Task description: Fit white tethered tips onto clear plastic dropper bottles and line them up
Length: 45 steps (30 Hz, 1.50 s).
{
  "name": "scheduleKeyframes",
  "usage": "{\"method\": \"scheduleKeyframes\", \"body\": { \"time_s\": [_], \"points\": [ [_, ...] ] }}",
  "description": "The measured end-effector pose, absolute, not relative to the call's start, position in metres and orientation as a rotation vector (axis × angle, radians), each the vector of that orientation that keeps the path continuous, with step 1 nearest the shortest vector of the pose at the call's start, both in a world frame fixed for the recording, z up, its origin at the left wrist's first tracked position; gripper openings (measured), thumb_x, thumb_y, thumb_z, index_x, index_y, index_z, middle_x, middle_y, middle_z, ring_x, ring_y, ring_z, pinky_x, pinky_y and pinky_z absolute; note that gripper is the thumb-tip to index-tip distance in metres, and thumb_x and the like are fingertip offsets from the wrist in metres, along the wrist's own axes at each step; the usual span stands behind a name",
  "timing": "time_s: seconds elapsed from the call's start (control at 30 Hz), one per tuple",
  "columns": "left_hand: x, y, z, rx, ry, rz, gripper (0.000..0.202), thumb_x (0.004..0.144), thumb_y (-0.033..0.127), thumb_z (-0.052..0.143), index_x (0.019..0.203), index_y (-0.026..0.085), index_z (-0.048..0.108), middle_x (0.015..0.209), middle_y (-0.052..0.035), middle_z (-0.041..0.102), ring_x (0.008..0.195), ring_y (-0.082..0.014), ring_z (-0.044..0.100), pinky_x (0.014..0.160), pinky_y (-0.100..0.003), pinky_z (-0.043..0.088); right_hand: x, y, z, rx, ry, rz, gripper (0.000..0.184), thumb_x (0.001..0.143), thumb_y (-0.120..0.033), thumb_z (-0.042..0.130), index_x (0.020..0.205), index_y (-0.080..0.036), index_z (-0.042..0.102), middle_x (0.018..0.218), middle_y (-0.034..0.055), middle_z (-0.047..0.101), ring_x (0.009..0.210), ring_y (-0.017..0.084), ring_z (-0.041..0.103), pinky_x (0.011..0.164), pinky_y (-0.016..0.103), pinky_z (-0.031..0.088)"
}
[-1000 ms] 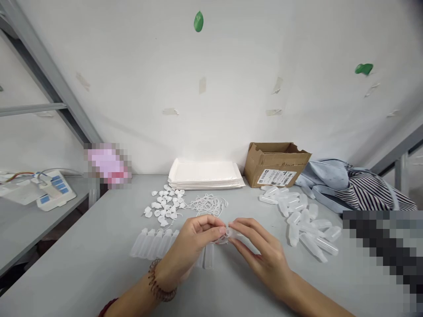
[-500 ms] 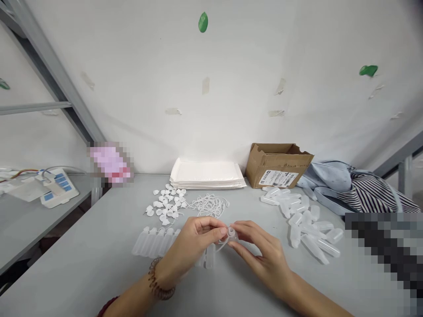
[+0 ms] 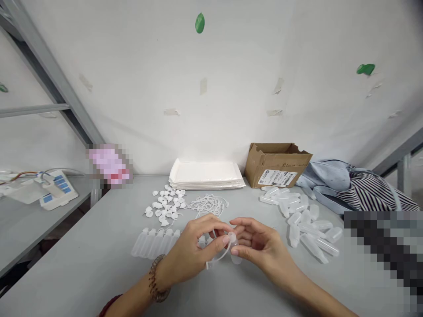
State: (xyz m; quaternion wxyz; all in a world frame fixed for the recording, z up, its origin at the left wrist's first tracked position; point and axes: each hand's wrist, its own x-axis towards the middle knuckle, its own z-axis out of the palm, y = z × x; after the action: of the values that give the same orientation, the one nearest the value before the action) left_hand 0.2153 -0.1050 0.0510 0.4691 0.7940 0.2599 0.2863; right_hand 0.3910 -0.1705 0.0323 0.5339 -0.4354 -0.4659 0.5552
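My left hand (image 3: pixel 194 251) and my right hand (image 3: pixel 261 246) meet over the grey table (image 3: pixel 82 273), both pinching one small clear plastic bottle (image 3: pixel 235 255). A thin white strap (image 3: pixel 220 259) hangs from the bottle's neck and curves down to the left under my left fingers. A row of finished clear bottles (image 3: pixel 155 242) lies just left of my left hand. Behind my hands are a heap of small white caps (image 3: pixel 165 204) and a tangle of white straps (image 3: pixel 209 204). Loose clear bottles (image 3: pixel 304 220) lie to the right.
A stack of white sheets (image 3: pixel 206 174) and an open cardboard box (image 3: pixel 276 164) stand at the back by the wall. Blue and striped cloth (image 3: pixel 357 185) lies at the right. A second table with a white and blue device (image 3: pixel 56 190) is at the left.
My hands have drawn a little nearer to me. The bottle now stands more upright between my fingers, and the strap hangs lower from its neck.
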Motion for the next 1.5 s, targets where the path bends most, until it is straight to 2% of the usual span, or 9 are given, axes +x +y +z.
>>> {"method": "scheduleKeyframes", "body": {
  "time_s": [0.17,0.27,0.43,0.6,0.93,1.1,1.3,1.4,1.5],
  "points": [
    [0.215,-0.105,0.048,1.988,0.669,0.672,0.016,0.086,0.029,0.057,0.095,0.023,0.069,0.082,-0.003,0.061,0.078,-0.0171,0.056,0.072,-0.028,0.045,0.396,-0.168,0.032,-1.015,-1.055,1.456,0.03,0.069,-0.03,0.078,0.096,-0.02,0.069,0.079,0.0027,0.072,0.076,0.016,0.066,0.071,0.027,0.049],
    [0.215,-0.107,0.047,2.088,0.686,0.733,0.015,0.086,0.025,0.056,0.098,0.021,0.064,0.088,-0.0049,0.061,0.083,-0.0187,0.056,0.076,-0.03,0.045,0.398,-0.166,0.032,-0.981,-0.972,1.503,0.027,0.071,-0.031,0.077,0.096,-0.019,0.072,0.081,0.004,0.074,0.077,0.016,0.067,0.075,0.028,0.049],
    [0.216,-0.112,0.04,2.255,0.609,0.747,0.047,0.079,0.027,0.066,0.122,0.02,0.048,0.113,-0.0105,0.054,0.102,-0.0242,0.051,0.089,-0.035,0.045,0.395,-0.164,0.03,-0.891,-0.779,1.634,0.026,0.074,-0.029,0.075,0.097,-0.017,0.073,0.084,0.0067,0.074,0.077,0.015,0.068,0.077,0.026,0.05],
    [0.22,-0.117,0.03,2.359,0.664,0.761,0.053,0.075,0.029,0.07,0.12,0.017,0.047,0.116,-0.0133,0.051,0.11,-0.0273,0.049,0.094,-0.037,0.044,0.391,-0.162,0.022,-0.79,-0.712,1.678,0.025,0.073,-0.028,0.076,0.095,-0.015,0.073,0.083,0.0076,0.073,0.082,0.017,0.069,0.084,0.029,0.049],
    [0.225,-0.122,0.034,2.444,0.645,0.95,0.044,0.067,0.009,0.064,0.106,0.018,0.048,0.1,-0.0069,0.052,0.094,-0.0212,0.052,0.08,-0.033,0.05,0.391,-0.163,0.014,-0.724,-0.734,1.687,0.021,0.077,-0.024,0.072,0.095,-0.015,0.071,0.087,0.0082,0.072,0.086,0.019,0.068,0.083,0.031,0.049],
    [0.217,-0.114,0.038,2.634,0.624,0.772,0.039,0.066,0.011,0.061,0.103,0.017,0.051,0.095,-0.007,0.053,0.088,-0.0231,0.048,0.075,-0.036,0.047,0.394,-0.164,0.02,-0.894,-0.975,1.528,0.02,0.079,-0.03,0.069,0.094,-0.015,0.068,0.087,0.0069,0.07,0.087,0.018,0.064,0.086,0.033,0.045],
    [0.211,-0.11,0.039,2.741,0.607,0.57,0.038,0.067,0.014,0.062,0.104,0.014,0.052,0.097,-0.0084,0.054,0.09,-0.0247,0.046,0.076,-0.038,0.044,0.393,-0.162,0.023,-1.132,-1.207,1.264,0.038,0.073,-0.033,0.073,0.105,-0.02,0.059,0.099,0.0048,0.063,0.088,0.017,0.058,0.078,0.03,0.045],
    [0.211,-0.111,0.039,2.743,0.645,0.519,0.035,0.067,0.017,0.064,0.101,0.014,0.053,0.097,-0.0087,0.054,0.091,-0.0255,0.046,0.077,-0.039,0.043,0.392,-0.162,0.022,-1.24,-1.272,1.121,0.023,0.077,-0.036,0.067,0.09,-0.018,0.061,0.085,0.0022,0.062,0.075,0.014,0.055,0.068,0.027,0.044],
    [0.211,-0.11,0.038,2.69,0.721,0.503,0.033,0.066,0.019,0.066,0.097,0.016,0.053,0.097,-0.0076,0.054,0.091,-0.0254,0.046,0.078,-0.039,0.043,0.395,-0.162,0.022,-1.332,-1.262,1.093,0.02,0.079,-0.036,0.063,0.077,-0.016,0.06,0.066,-0.0018,0.056,0.06,0.011,0.05,0.059,0.025,0.041]
  ]
}}
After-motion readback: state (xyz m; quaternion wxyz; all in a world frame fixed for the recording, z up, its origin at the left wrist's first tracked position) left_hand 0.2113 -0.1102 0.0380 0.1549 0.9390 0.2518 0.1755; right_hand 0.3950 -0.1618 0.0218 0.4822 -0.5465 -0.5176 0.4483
